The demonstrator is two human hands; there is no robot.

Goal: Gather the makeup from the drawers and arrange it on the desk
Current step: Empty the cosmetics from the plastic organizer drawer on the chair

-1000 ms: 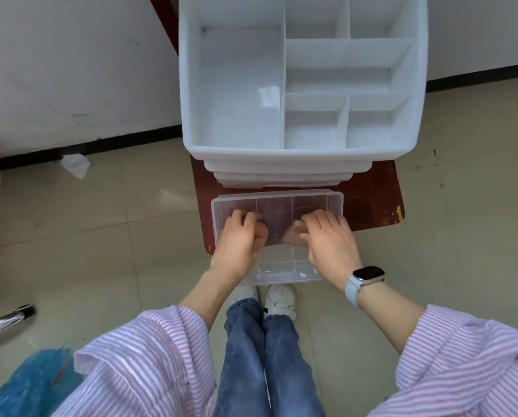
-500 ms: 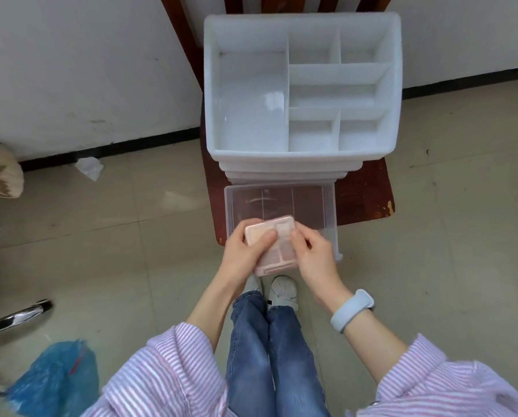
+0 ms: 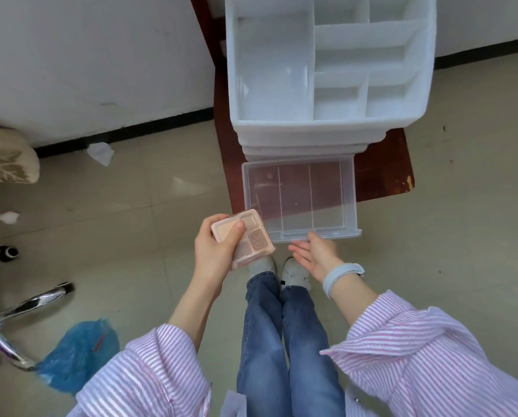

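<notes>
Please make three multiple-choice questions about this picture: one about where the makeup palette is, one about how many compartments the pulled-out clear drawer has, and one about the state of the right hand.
1. Where is the pink palette?
A. In the left hand
B. Inside the clear drawer
C. On the floor

2. How many compartments does the clear drawer have?
A. One
B. Three
C. Six

3. What is the state of the right hand?
A. Gripping the palette
B. Open, holding nothing, below the drawer's front edge
C. Closed in a fist

Answers:
1 A, the left hand's thumb and fingers are curled round it.
2 B, two dividers split it in three.
3 B, its fingers are spread and nothing lies in it.
</notes>
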